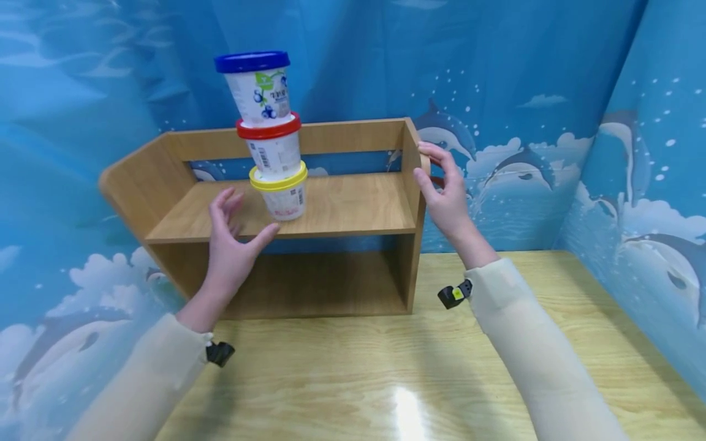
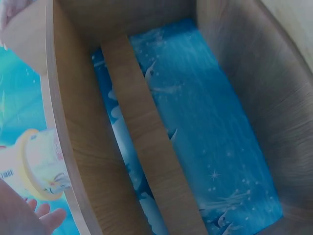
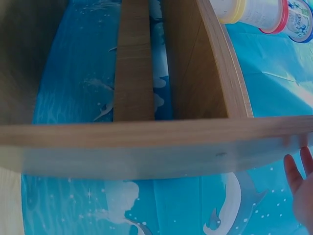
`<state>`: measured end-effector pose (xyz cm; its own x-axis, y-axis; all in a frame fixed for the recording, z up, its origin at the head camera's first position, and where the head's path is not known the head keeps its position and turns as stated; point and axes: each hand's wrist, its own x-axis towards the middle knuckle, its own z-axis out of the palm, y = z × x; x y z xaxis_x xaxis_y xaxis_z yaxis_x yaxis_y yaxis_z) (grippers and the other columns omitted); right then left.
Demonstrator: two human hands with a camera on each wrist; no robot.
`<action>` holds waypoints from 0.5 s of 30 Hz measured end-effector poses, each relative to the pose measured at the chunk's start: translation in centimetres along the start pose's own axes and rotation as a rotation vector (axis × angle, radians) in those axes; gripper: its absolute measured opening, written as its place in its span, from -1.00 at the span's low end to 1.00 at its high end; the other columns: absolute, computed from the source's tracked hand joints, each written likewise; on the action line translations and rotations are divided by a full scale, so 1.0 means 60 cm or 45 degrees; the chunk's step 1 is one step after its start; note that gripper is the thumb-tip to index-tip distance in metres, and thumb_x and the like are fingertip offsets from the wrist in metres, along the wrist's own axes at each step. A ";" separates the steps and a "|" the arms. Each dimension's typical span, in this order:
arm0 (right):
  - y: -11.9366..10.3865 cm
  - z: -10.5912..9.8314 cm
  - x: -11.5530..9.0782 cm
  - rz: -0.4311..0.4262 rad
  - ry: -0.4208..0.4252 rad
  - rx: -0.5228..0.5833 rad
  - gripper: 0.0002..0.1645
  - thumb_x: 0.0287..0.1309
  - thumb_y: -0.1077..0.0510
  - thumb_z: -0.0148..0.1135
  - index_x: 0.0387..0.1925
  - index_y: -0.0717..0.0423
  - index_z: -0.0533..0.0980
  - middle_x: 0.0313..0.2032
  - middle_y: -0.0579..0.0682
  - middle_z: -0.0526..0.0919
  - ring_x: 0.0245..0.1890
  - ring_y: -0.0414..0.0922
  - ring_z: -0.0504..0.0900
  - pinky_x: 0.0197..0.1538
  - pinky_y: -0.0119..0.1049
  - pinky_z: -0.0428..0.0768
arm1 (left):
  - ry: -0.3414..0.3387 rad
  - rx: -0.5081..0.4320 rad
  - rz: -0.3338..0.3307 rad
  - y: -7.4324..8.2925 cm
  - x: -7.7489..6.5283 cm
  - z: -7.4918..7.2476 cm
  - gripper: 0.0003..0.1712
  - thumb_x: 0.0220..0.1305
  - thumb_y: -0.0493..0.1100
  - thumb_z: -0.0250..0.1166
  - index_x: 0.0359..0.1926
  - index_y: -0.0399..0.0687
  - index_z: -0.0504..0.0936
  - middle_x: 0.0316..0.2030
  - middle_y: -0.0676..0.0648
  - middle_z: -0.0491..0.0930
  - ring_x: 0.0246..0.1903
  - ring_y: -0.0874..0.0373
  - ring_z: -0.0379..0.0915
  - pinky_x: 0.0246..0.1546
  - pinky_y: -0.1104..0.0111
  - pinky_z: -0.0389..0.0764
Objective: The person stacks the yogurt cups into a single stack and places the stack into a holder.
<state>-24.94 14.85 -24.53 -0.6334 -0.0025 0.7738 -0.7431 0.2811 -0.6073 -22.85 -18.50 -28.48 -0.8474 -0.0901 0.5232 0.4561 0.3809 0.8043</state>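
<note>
On the upper board of a wooden shelf [image 1: 353, 202] stands a stack of three white tubs: a blue-lidded tub [image 1: 258, 95] on top, a red-lidded tub [image 1: 276, 153] in the middle, a yellow-lidded tub [image 1: 285, 201] at the bottom. The stack leans slightly to the left. My left hand [image 1: 231, 254] is just left of and below the bottom tub, thumb and fingers spread wide around nothing. At the upper front edge of the shelf's right side panel [image 1: 415, 184], my right hand [image 1: 448, 199] holds on, thumb on the near side and fingers at the outer face [image 3: 298, 178].
The shelf's lower compartment [image 1: 309, 282] lies beneath the upper board. It stands on a light wood-grain tabletop [image 1: 331, 380]. A blue sheet [image 1: 353, 55] printed with dolphins hangs behind and on both sides. A crossbar [image 2: 142, 127] runs along the shelf's back.
</note>
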 end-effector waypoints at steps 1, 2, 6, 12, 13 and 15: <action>0.000 -0.002 0.001 0.004 -0.012 -0.007 -0.54 0.33 0.38 0.04 0.22 0.42 0.29 0.28 0.28 0.34 0.22 0.05 0.33 0.09 -0.22 0.43 | 0.000 -0.009 0.005 0.001 -0.006 0.000 -0.02 0.14 -0.11 0.45 0.43 0.06 0.02 0.37 -0.10 0.20 0.38 0.08 0.05 0.34 -0.03 0.14; 0.001 -0.004 0.002 0.010 -0.026 -0.016 -0.54 0.33 0.38 0.05 0.22 0.42 0.29 0.28 0.28 0.33 0.22 0.06 0.33 0.09 -0.22 0.43 | -0.001 -0.013 0.010 0.001 -0.012 -0.001 -0.02 0.13 -0.12 0.46 0.42 0.03 0.04 0.36 -0.10 0.22 0.37 0.08 0.07 0.33 -0.04 0.16; 0.003 -0.013 0.007 0.057 -0.095 -0.061 -0.51 0.34 0.36 0.06 0.26 0.38 0.27 0.31 0.23 0.31 0.24 0.08 0.32 0.13 -0.13 0.46 | -0.028 -0.018 0.018 0.004 -0.035 0.000 -0.03 0.11 -0.16 0.47 0.42 -0.03 0.07 0.33 -0.13 0.26 0.34 0.09 0.11 0.29 -0.04 0.20; 0.039 -0.034 0.009 0.163 -0.224 -0.149 -0.35 0.36 0.23 0.13 0.42 0.08 0.20 0.40 0.01 0.24 0.31 0.03 0.30 0.18 0.03 0.45 | -0.109 -0.022 0.026 0.002 -0.063 0.004 -0.06 0.11 -0.26 0.45 0.40 -0.12 0.08 0.31 -0.19 0.29 0.31 0.01 0.15 0.27 -0.09 0.21; 0.046 -0.038 0.008 0.178 -0.242 -0.154 -0.32 0.35 0.21 0.14 0.44 0.02 0.19 0.40 -0.02 0.23 0.31 0.01 0.29 0.18 0.04 0.45 | -0.125 -0.020 0.029 0.002 -0.068 0.005 -0.05 0.11 -0.28 0.45 0.40 -0.14 0.08 0.30 -0.20 0.29 0.31 -0.01 0.16 0.26 -0.10 0.21; 0.046 -0.047 0.004 0.207 -0.273 -0.156 -0.28 0.35 0.17 0.16 0.46 -0.04 0.15 0.41 -0.03 0.21 0.32 0.00 0.29 0.21 0.04 0.43 | -0.160 -0.012 0.028 -0.002 -0.076 0.008 -0.04 0.09 -0.30 0.46 0.40 -0.17 0.08 0.30 -0.21 0.30 0.30 -0.03 0.17 0.25 -0.11 0.22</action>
<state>-26.52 18.30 -25.53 -0.7830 -0.1467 0.6045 -0.6046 0.4080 -0.6841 -19.15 -17.70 -31.09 -0.8642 0.0342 0.5019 0.4770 0.3726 0.7960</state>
